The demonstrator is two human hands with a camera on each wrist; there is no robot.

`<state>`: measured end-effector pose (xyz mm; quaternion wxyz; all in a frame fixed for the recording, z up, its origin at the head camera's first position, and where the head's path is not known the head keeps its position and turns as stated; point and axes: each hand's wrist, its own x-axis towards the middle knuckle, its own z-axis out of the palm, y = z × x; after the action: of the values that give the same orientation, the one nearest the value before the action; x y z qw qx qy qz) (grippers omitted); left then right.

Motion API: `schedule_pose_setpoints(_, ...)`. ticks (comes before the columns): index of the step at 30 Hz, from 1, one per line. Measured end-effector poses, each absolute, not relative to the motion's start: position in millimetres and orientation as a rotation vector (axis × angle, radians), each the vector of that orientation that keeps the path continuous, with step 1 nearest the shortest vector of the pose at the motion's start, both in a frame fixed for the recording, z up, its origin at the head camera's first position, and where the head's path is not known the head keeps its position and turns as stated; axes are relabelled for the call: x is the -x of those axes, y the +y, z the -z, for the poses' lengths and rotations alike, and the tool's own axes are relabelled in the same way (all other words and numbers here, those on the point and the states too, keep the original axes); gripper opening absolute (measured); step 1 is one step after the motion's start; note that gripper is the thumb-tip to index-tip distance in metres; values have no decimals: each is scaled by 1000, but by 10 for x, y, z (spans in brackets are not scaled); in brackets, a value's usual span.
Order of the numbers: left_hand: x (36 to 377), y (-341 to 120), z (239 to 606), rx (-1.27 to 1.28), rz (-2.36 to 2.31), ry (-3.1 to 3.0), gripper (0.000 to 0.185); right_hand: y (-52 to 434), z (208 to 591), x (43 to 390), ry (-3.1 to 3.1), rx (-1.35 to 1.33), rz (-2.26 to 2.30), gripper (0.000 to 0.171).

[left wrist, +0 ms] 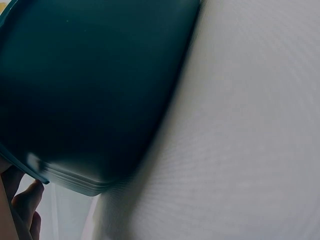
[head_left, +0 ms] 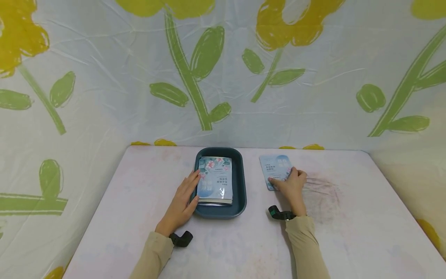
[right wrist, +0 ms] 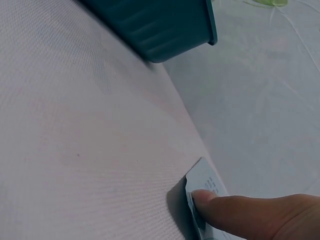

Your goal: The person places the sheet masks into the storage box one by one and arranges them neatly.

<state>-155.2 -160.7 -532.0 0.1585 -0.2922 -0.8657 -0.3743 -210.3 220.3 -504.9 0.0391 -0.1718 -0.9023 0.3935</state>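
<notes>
A dark teal plastic tray (head_left: 238, 182) holds a stack of flat floral packets (head_left: 215, 180), which look like sheet-mask sachets. My left hand (head_left: 182, 199) rests along the tray's left rim with its fingers extended, the fingertips reaching the edge of the stack. To the right of the tray, a single blue sachet (head_left: 275, 164) lies at the table's surface. Thumb on its left side and fingers at its right edge, my right hand (head_left: 292, 186) grips this sachet. In the right wrist view the thumb (right wrist: 220, 207) presses on it, and its near edge stands slightly off the table, casting a shadow.
The pale tabletop (head_left: 226, 248) runs back to a hanging cloth (head_left: 313, 108) printed with yellow flowers and green leaves. Reddish-brown smudges (head_left: 324, 190) mark the table right of my right hand. Each wrist carries a small black camera (head_left: 182, 239).
</notes>
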Motion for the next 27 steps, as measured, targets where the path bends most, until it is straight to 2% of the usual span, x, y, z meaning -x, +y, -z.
schedule_pose_setpoints(13, 1554, -1608, 5332, 826, 1079, -2493, 63, 2211, 5069, 2101, -2715, 612, -1201, 94)
schedule_pose_setpoints(27, 1555, -1615, 5348, 830, 1078, -2485, 63, 2201, 5140, 2084, -2411, 562, -1323, 57)
